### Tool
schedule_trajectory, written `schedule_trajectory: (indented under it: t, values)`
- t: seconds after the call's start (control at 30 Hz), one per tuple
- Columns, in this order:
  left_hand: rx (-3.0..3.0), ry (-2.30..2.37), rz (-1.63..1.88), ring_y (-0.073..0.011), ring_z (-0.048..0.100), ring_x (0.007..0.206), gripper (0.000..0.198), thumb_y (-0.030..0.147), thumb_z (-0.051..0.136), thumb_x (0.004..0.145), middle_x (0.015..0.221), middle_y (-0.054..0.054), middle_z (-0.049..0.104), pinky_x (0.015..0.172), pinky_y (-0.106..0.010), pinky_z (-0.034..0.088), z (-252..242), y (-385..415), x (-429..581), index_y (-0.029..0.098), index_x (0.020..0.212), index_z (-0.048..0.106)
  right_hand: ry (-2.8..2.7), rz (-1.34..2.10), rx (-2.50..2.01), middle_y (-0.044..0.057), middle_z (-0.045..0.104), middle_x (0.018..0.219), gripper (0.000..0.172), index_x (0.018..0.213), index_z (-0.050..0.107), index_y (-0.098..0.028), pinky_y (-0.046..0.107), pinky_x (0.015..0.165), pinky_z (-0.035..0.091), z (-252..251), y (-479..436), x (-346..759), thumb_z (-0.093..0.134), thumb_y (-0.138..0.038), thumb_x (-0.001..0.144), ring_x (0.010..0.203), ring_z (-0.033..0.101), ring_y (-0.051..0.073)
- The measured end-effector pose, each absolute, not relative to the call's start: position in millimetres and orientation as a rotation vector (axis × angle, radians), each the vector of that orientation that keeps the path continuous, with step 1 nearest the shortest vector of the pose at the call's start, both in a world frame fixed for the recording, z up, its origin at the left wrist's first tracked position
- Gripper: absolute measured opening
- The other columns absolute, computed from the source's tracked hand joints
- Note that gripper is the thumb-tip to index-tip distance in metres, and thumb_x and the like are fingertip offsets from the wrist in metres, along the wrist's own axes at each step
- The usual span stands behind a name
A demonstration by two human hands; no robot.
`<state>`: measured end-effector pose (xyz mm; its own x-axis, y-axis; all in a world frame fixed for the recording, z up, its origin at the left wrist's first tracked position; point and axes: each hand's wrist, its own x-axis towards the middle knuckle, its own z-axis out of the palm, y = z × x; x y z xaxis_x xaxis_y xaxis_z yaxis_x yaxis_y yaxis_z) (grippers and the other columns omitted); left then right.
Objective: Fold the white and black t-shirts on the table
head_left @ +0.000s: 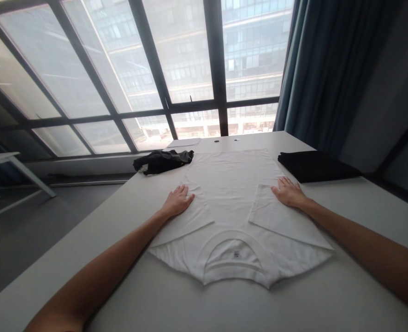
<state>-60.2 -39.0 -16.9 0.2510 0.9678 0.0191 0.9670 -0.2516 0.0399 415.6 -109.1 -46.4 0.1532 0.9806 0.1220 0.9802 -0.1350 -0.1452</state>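
A white T-shirt (231,189) lies spread on the white table, its collar toward me and its hem at the far side. Both sleeves are folded inward over the body. My left hand (178,200) rests flat on the shirt's left edge by the left sleeve, fingers stretched out. Flat on the right sleeve's outer edge lies my right hand (288,191), its fingers extended too. A small printed label shows inside the neck opening.
A crumpled black cloth (164,161) lies beyond my left hand, and folded black fabric (317,166) lies at the right. The table (238,309) reaches toward large windows. A blue curtain (314,69) hangs at right; another white table (3,159) stands at far left.
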Motion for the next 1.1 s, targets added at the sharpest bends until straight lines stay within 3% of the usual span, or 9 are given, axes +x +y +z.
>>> schedule_trajectory:
  t: [0.27, 0.47, 0.7, 0.83, 0.93, 1.1]
  values:
    - [2.473, 1.913, 0.064, -0.0294, 0.02, 0.152, 0.072, 0.058, 0.026, 0.099, 0.164, -0.015, 0.024, 0.119, -0.051, 0.022, -14.8, -39.7, -60.2, 0.014, 0.155, 0.032, -1.899, -0.2, -2.183, 0.024, 0.035, 0.158, 0.067, 0.15, 0.038, -0.001, 0.062, 0.117, 0.02, -41.4, -116.1, 405.9, 0.027, -0.043, 0.099, 0.148, 0.028, 0.034]
    - [2.451, 1.886, 0.08, -0.03, 0.018, 0.153, 0.074, 0.062, 0.019, 0.1, 0.165, -0.015, 0.022, 0.119, -0.053, 0.021, -17.1, -38.2, -61.8, 0.015, 0.156, 0.033, -1.92, -0.569, -1.88, 0.024, 0.026, 0.162, 0.067, 0.154, 0.026, 0.001, 0.056, 0.121, 0.011, -29.2, -126.0, 390.4, 0.03, -0.036, 0.099, 0.153, 0.013, 0.033]
    - [2.504, 1.94, 0.184, -0.0317, 0.015, 0.153, 0.072, 0.064, 0.021, 0.101, 0.164, -0.016, 0.023, 0.117, -0.066, 0.009, -3.9, -49.0, -56.5, 0.018, 0.156, 0.032, -1.998, -0.434, -1.738, 0.019, 0.028, 0.163, 0.065, 0.154, 0.03, -0.004, 0.048, 0.121, 0.018, -29.4, -125.7, 386.8, 0.029, -0.041, 0.101, 0.153, 0.017, 0.027]
    - [2.66, 1.747, 0.304, -0.0284, 0.017, 0.153, 0.069, 0.06, 0.023, 0.102, 0.164, -0.013, 0.025, 0.12, -0.058, 0.013, -1.4, -60.3, -46.4, 0.018, 0.156, 0.033, -2.102, -0.252, -1.836, 0.02, 0.027, 0.163, 0.065, 0.152, 0.034, -0.003, 0.051, 0.12, 0.021, -38.8, -124.3, 385.5, 0.031, -0.043, 0.1, 0.152, 0.019, 0.029]
    - [2.717, 1.56, 0.183, -0.028, 0.017, 0.153, 0.068, 0.059, 0.025, 0.102, 0.165, -0.01, 0.023, 0.121, -0.054, 0.016, -8.9, -65.8, -40.4, 0.021, 0.158, 0.031, -2.177, -0.077, -1.916, 0.021, 0.033, 0.16, 0.064, 0.149, 0.041, -0.004, 0.05, 0.119, 0.026, -45.9, -121.6, 386.8, 0.031, -0.044, 0.101, 0.15, 0.026, 0.03]
    - [2.681, 1.543, 0.102, -0.0278, 0.017, 0.153, 0.071, 0.06, 0.023, 0.101, 0.165, -0.01, 0.021, 0.121, -0.052, 0.017, -17.1, -66.3, -39.3, 0.018, 0.158, 0.03, -2.202, -0.091, -1.909, 0.019, 0.039, 0.157, 0.058, 0.147, 0.046, -0.008, 0.052, 0.119, 0.027, -50.1, -119.0, 389.6, 0.031, -0.041, 0.101, 0.149, 0.03, 0.029]
